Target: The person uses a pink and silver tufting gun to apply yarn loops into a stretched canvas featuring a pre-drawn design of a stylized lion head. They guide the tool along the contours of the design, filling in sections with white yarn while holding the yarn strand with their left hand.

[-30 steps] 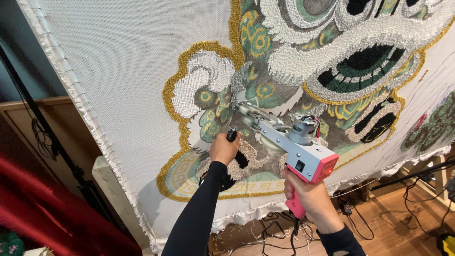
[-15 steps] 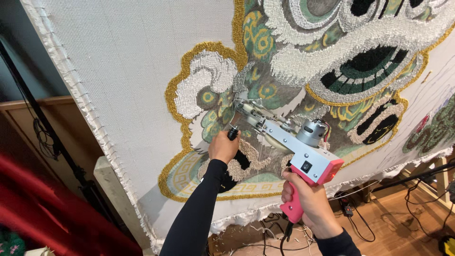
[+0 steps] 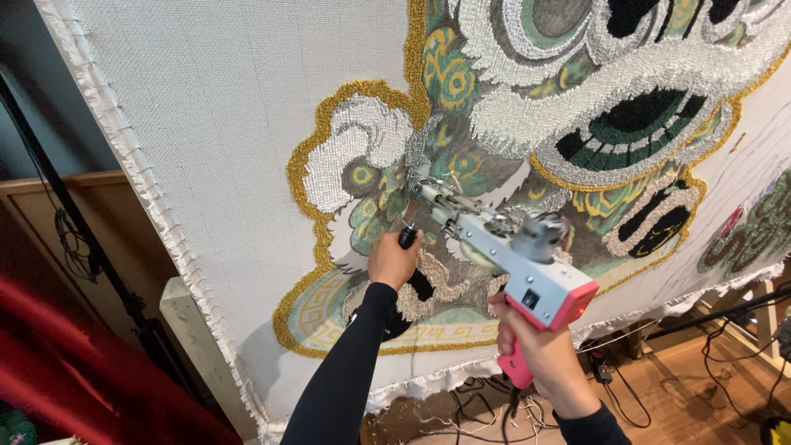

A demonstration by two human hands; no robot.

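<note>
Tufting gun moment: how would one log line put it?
left hand: front handle | right hand: pink grip | tufting gun: tip at cloth | design: partly tufted

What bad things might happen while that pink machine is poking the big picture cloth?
The tufting gun has its needle tip against the cloth, and the left hand grips the front handle close by, so fingers might get nicked. The right hand holds the pink grip; a tilt could snag finished gold loops. Cables on the floor might trip feet.

Wooden floor [image 3: 659, 404] strewn with black cables [image 3: 725, 363]. Wood panel wall [image 3: 49, 222] at left, red fabric [image 3: 74, 371] below it, black pole [image 3: 74, 222] leaning across.
</note>
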